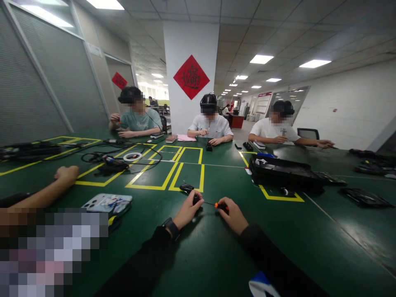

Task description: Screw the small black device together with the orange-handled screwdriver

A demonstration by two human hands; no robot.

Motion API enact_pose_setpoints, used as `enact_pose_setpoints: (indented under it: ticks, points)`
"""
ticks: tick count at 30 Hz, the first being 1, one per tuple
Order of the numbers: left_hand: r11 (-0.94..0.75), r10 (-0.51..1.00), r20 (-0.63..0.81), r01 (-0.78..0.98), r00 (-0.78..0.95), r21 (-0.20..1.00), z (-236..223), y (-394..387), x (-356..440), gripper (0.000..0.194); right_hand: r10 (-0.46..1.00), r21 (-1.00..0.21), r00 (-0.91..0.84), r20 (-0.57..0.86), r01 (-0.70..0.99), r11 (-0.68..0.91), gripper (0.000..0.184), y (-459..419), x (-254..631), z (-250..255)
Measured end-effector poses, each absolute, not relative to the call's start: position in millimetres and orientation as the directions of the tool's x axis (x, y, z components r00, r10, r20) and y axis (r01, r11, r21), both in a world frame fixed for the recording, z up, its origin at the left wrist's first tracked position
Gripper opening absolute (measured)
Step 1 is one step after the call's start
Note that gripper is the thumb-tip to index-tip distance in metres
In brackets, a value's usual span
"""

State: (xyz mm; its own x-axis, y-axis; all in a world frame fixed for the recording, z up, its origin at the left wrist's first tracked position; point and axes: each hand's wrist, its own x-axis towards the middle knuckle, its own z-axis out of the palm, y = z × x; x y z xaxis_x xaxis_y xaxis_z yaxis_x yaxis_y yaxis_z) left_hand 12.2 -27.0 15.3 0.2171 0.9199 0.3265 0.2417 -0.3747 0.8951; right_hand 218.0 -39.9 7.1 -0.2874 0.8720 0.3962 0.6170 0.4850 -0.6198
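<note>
My right hand (232,215) is closed around the black-and-orange handle of a screwdriver (217,205). The thin shaft points left, toward my left hand (187,210). Pinched in those left fingers is a small black part (196,199); they cover most of it, so its kind is unclear. Whether the screwdriver's tip touches this part cannot be made out. Just beyond the left fingertips lies another small black object (186,188) on the green table (210,260).
A black open case (284,171) stands at the right, near a flat black item (366,198). To the left are a pale phone-like object (107,203), a white ring (132,157) and tangled cables (105,159). Another person's arm (52,187) reaches in. Three people sit opposite.
</note>
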Motion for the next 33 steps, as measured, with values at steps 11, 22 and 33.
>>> enact_pose_setpoints:
  ticks: [11, 22, 33]
  points:
    - [-0.36, 0.925, 0.316, 0.219, 0.21, 0.907, 11.2, -22.7, 9.4, 0.017, 0.863, -0.598, -0.29, 0.414, 0.628, 0.498, 0.015, -37.7, 218.9, 7.5]
    - [-0.371, 0.919, 0.322, 0.219, 0.227, 0.902, 10.5, -21.3, 9.9, 0.014, 0.888, -0.654, -0.256, 0.383, 0.604, 0.456, 0.014, -38.5, 223.1, 7.4]
    - [-0.353, 0.928, 0.308, 0.233, 0.208, 0.906, 9.9, -21.2, 10.5, 0.015, 0.888, -0.656, -0.253, 0.384, 0.602, 0.455, 0.014, -37.6, 222.6, 6.0]
